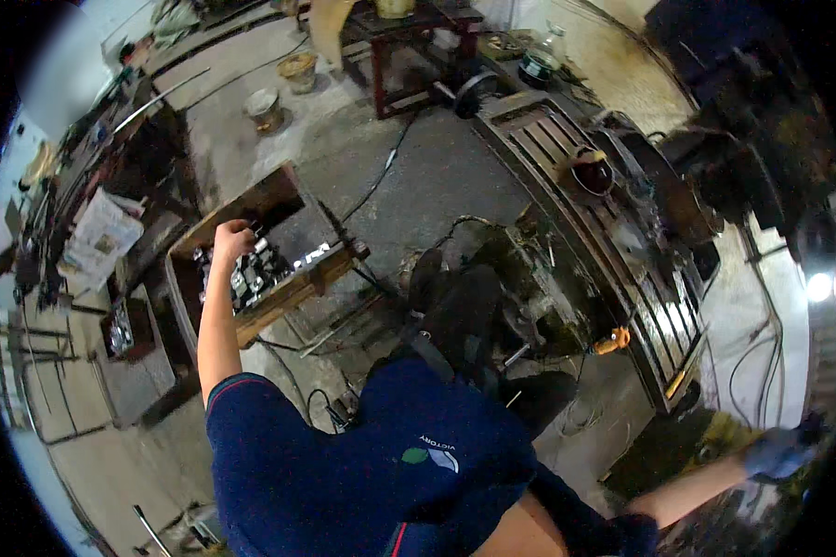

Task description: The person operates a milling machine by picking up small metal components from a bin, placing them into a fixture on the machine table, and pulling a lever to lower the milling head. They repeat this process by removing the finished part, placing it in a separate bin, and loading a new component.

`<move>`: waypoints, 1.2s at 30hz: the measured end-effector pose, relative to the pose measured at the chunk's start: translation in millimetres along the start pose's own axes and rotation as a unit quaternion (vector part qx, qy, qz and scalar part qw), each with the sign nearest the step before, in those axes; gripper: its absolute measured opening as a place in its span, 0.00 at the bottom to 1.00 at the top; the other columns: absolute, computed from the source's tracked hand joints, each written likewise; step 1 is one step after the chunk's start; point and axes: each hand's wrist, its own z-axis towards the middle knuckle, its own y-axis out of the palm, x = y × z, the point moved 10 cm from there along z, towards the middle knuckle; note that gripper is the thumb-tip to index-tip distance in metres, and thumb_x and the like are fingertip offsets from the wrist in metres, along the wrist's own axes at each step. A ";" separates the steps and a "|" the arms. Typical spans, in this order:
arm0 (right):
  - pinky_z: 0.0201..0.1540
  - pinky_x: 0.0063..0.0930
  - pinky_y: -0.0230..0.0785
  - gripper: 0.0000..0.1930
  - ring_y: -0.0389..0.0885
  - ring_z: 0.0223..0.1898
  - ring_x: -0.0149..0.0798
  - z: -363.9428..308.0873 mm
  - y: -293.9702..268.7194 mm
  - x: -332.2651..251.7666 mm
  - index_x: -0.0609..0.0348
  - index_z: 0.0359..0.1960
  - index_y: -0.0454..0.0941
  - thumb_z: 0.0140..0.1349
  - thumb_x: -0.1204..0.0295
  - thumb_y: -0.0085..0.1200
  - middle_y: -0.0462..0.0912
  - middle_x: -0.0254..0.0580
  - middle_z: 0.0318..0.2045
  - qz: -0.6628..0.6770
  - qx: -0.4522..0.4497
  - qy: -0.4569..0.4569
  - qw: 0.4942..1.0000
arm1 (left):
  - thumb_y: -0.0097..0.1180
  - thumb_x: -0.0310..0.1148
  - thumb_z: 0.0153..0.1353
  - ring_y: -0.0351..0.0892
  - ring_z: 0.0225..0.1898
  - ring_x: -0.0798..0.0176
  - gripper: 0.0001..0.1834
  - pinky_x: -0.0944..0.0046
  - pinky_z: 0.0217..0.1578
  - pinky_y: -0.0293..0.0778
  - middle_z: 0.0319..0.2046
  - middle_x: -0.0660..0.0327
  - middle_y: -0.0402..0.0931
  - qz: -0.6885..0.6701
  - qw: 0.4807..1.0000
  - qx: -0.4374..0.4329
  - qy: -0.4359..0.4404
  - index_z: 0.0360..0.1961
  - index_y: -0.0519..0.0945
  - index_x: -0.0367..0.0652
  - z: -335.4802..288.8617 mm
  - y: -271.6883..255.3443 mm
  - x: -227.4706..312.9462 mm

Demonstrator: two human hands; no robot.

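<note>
- Two bare arms spread wide apart from a person in a dark blue shirt [372, 464], seen from above.
- Left arm stretches straight out, up and away from the body, to a wooden crate [279, 200] standing on the concrete floor [390, 158].
- Left hand [232, 239] rests knuckles-up at the crate's near-left rim, fingers curled down into the heap of shiny metal parts [262, 269] inside; whether they grip one of the parts is hidden.
- Metal parts lie packed in the crate's middle, just beside and under that hand.
- Right arm reaches out low to the person's right, well apart from the crate.
- Right hand [778, 452] sits near the picture's dark rim, blurred and bluish; I cannot tell how far its fingers are open or what they touch.
- Beyond the legs stands a long slatted metal machine bed [567, 186].
</note>
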 end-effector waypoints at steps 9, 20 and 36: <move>0.55 0.33 0.59 0.24 0.71 0.50 0.43 -224.9 70.6 43.4 0.70 0.51 0.68 0.65 0.60 0.38 0.73 0.50 0.48 0.175 -0.237 0.431 0.853 | 0.53 0.31 0.44 0.78 0.33 0.49 0.16 0.53 0.37 0.73 0.34 0.46 0.77 0.462 0.876 0.021 0.137 0.37 0.78 0.42 15.6 38.7 3.5; 0.39 0.23 0.66 0.14 0.75 0.31 0.30 -223.2 67.8 7.4 0.68 0.33 0.78 0.58 0.66 0.49 0.79 0.37 0.27 0.117 -0.287 0.385 0.869 | 0.65 0.42 0.39 0.74 0.43 0.54 0.22 0.55 0.42 0.69 0.38 0.56 0.75 0.675 0.691 -0.153 0.209 0.37 0.74 0.45 52.4 98.6 -22.9; 0.38 0.24 0.68 0.16 0.76 0.36 0.31 -536.2 153.5 85.6 0.63 0.38 0.76 0.52 0.65 0.58 0.79 0.35 0.34 0.222 -0.376 0.629 0.644 | 0.64 0.44 0.38 0.79 0.31 0.52 0.16 0.53 0.30 0.74 0.27 0.57 0.77 0.671 0.688 -0.007 0.275 0.24 0.78 0.46 60.1 93.3 -22.5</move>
